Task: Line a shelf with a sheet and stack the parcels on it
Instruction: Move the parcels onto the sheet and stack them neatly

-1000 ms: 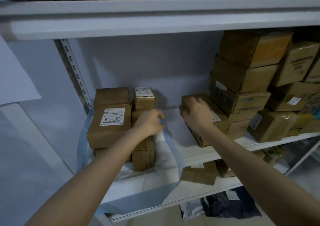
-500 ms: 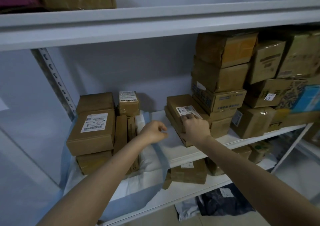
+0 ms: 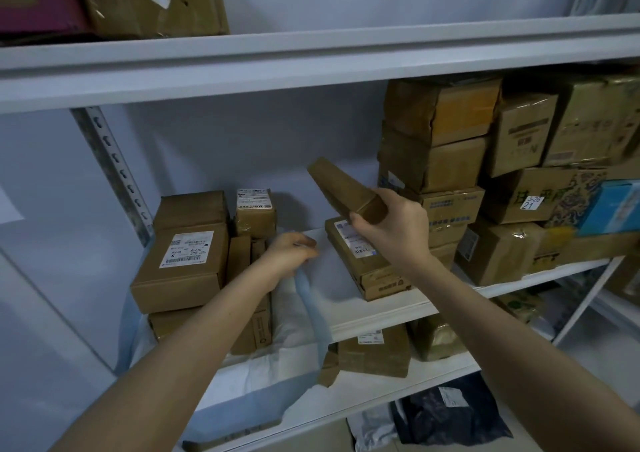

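A white sheet with a blue edge [image 3: 294, 330] covers the left part of the middle shelf [image 3: 398, 307] and hangs over its front. Several brown parcels [image 3: 183, 261] stand stacked on the sheet at the left. My left hand [image 3: 289, 255] pinches the sheet's blue edge beside them. My right hand [image 3: 394, 229] grips a flat brown parcel [image 3: 341, 188] by its near end and holds it tilted in the air. Below it a labelled flat parcel [image 3: 360, 261] lies on the bare shelf on top of another.
Piled cardboard boxes [image 3: 450, 160] fill the shelf's right side. A perforated metal upright [image 3: 114, 171] stands at the left. More boxes sit on the top shelf [image 3: 311, 67], and parcels [image 3: 374, 351] and dark bags [image 3: 450, 413] lie on the lower levels.
My right hand has lifted the top flat parcel off the small pile and tilted it up. My left hand has stayed at the sheet's edge.
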`<state>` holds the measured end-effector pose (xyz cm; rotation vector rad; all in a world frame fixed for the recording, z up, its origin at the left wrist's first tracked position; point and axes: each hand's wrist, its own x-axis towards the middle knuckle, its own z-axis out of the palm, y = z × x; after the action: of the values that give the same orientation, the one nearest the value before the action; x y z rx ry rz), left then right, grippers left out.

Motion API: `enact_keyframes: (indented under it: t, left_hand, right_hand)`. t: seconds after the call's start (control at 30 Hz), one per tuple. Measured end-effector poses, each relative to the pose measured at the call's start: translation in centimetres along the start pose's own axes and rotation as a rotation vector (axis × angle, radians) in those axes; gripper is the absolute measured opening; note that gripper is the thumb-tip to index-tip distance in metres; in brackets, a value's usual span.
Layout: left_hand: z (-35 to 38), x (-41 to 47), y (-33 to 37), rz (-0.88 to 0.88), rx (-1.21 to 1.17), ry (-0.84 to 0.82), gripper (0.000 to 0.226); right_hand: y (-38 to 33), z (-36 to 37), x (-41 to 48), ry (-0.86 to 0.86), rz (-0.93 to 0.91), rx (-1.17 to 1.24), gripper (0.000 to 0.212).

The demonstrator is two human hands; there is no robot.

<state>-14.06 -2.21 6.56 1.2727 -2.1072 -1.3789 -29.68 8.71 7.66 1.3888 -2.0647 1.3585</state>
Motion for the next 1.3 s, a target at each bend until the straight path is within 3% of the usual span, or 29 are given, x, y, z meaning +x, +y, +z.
enact_keyframes:
  t: [0.07,0.17,0.27,0.33,0.4,0.57,0.67,0.77,0.93,1.03,1.1,1.17,1.23,1.3]
  left_hand:
    - [-0.5,0.1,0.3,-0.081,-0.177,0.035,0.032]
    - [-1.6,0.5,0.4,-0.197,-0.485,0.073,0.053]
    - [-2.9,0.5,-0.1,-0.258,-0.662,0.074,0.065]
    - [-3.8,0.2,-0.5,-0.253,-0.783,0.043,0.058]
    - [-5.0,-0.4,-0.7,-0.196,-0.933,0.025,0.045]
    - [-7.5,-1.0,-0.8,-0.089,-1.098,0.101,0.018]
    - [-9.0,-0.8,-1.2,-0.071,-1.074,0.155,0.032]
    - [-10.6,-0.5,-1.8,-0.092,-1.024,0.175,0.047]
    - [-11.6,0.5,-2.9,-0.107,-0.668,0.383,0.040]
    - [-12.8,0.6,-3.4,-0.090,-0.735,0.455,0.033]
    - [-13.2,0.3,-3.3,-0.055,-0.776,0.360,0.036]
    - [-13.3,-0.3,-2.8,0.019,-0.839,0.165,0.046]
    - [-13.1,-0.7,-2.0,0.072,-0.873,0.049,0.054]
    - [-13.4,-0.5,-1.6,0.109,-0.899,0.071,0.055]
  right_hand:
    - [-0.7,-0.2,0.2,-0.033,0.099,0.159,0.037]
    - [-1.5,0.2,0.2,-0.066,0.189,0.401,0.023]
    - [-2.5,0.3,0.2,-0.029,0.349,0.632,0.037]
    - [-3.4,0.5,0.4,-0.030,0.542,0.815,0.037]
    - [-4.7,1.0,0.6,-0.072,0.702,0.965,0.024]
    - [-6.8,3.1,0.7,-0.210,0.755,1.139,0.016]
    - [-7.2,4.7,0.9,-0.358,0.686,1.072,0.014]
    - [-7.3,6.1,1.3,-0.333,0.668,1.046,0.023]
    - [-7.7,6.7,1.5,-0.224,0.481,0.920,0.024]
    - [-7.8,7.2,1.5,-0.182,0.282,0.842,0.028]
    - [-7.9,7.8,1.4,-0.172,0.174,0.775,0.031]
    - [-8.6,8.6,1.3,-0.162,0.042,0.623,0.034]
    - [-9.3,9.3,1.1,-0.115,-0.201,0.350,0.042]
    - [-10.1,10.5,1.1,-0.077,-0.495,0.163,0.055]
